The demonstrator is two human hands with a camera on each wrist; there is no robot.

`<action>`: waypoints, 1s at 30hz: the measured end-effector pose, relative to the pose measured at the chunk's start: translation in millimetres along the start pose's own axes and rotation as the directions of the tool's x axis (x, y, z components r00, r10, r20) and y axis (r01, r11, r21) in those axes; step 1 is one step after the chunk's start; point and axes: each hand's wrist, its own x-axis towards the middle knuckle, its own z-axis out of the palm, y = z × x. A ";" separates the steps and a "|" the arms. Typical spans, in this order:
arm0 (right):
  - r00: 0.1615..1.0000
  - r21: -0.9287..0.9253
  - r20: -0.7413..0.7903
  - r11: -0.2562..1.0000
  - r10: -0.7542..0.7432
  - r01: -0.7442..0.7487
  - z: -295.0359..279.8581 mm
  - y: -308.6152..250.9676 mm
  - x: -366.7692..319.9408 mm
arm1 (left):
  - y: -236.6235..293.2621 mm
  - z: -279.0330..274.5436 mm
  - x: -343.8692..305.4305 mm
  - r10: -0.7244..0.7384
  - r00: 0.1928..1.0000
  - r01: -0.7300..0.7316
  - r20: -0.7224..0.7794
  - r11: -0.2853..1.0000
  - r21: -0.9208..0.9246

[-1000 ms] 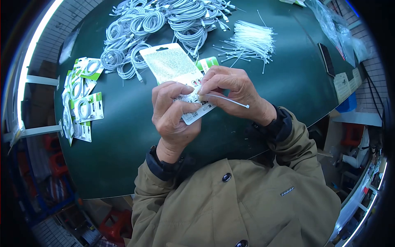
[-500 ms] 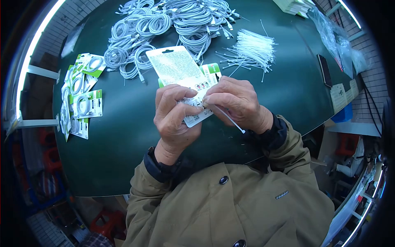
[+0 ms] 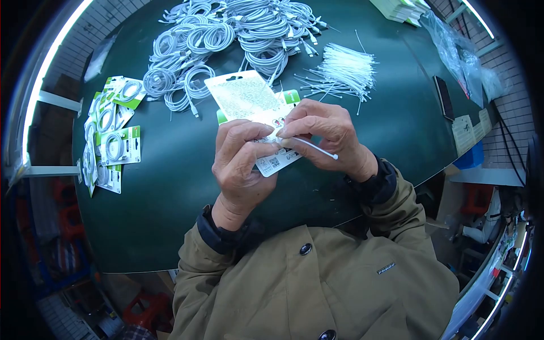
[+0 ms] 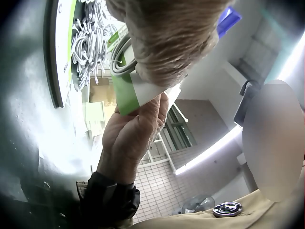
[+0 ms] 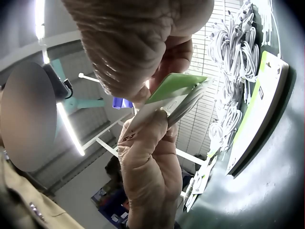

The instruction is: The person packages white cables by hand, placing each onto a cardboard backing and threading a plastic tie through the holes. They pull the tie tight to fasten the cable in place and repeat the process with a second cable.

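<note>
Closely, above the green worktop, grips a printed blister card near its lower end with the left hand, thumb and fingers curled. Pinches a white cable tie against the card with the right hand, fingers narrowly closed. Brings both sets of fingertips nearly together, between the two hands. Slants the card's long axis from far left to near right, hanging hole farthest away, coiled cable on the underside. Points the tie's head outward, near the right wrist, toward the body.
</note>
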 end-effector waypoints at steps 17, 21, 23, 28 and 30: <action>0.999 0.042 0.027 0.998 0.039 -0.040 -10.5 -0.5 4.7 | 2.9 -5.3 11.5 0.057 0.995 -0.059 0.079 0.998 0.025; 0.993 0.178 0.076 0.979 0.085 -0.097 -23.5 -4.2 7.6 | 8.3 -12.8 26.5 0.119 0.981 -0.126 0.152 0.991 0.035; 0.984 0.275 0.132 0.950 0.117 -0.150 -32.8 -4.8 9.8 | 15.6 -16.4 35.5 0.112 0.979 -0.122 0.169 0.992 0.046; 0.945 0.530 0.236 0.785 0.226 -0.320 -38.5 4.4 5.6 | 36.8 -13.2 30.1 -0.217 0.956 0.257 0.198 0.944 -0.207; 0.942 0.617 0.219 0.712 0.254 -0.335 -30.9 11.5 0.7 | 43.0 -11.2 24.6 -0.403 0.881 0.466 0.247 0.829 -0.308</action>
